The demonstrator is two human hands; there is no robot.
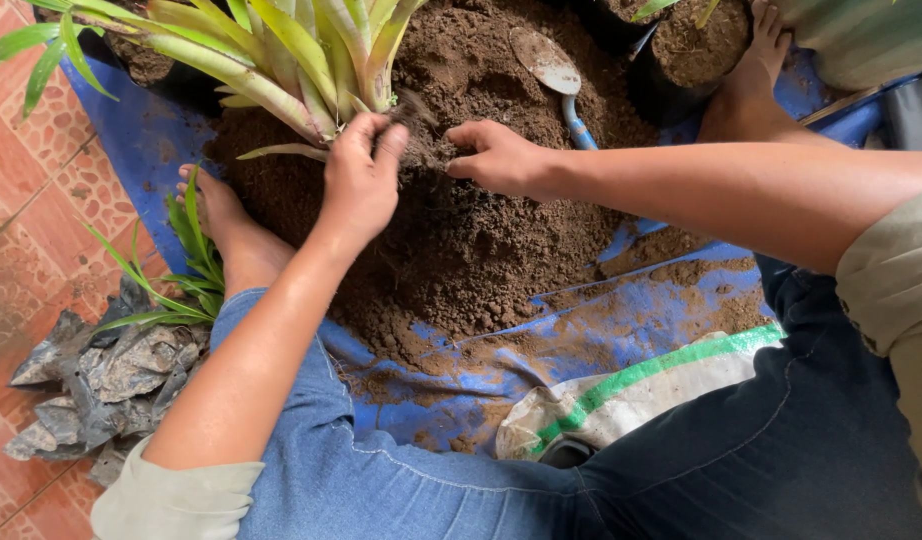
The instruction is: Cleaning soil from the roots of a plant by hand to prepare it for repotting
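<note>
**Both hands at the root base of a leafy plant over a soil heap**

Left hand (361, 180): fingers curled and pinched around the base of the plant (291, 55), just where the strap-shaped leaves meet the roots. Leaves are long, stiff, pointed, green with yellowish margins and a reddish flush low down; they fan up and left from the hand.

Right hand (501, 158): fingers bent, tips closed on the dark, fibrous root clump (421, 140) hanging between the two hands. Roots look stringy, matted with crumbs of soil.

Soil heap (461, 240): brown, loose, granular, with small clods at the edges; mounded directly under both hands. It lies on a blue plastic sheet (621, 320), creased and dusted with soil.

Trowel (553, 75): rounded, dull metal blade caked with earth, blue handle, lying on the heap just beyond the right hand, not touched.

Bare feet rest either side of the heap: left foot (216, 205) on the sheet edge, right foot (756, 60) near a black pot filled with soil (696, 50).

Periphery: crumpled, grey-black plastic bags (101, 385) on reddish patterned tiles (21, 180); a small green plant (186, 270) beside the left foot; a white woven sack with a green stripe (631, 390) by the knees.
</note>
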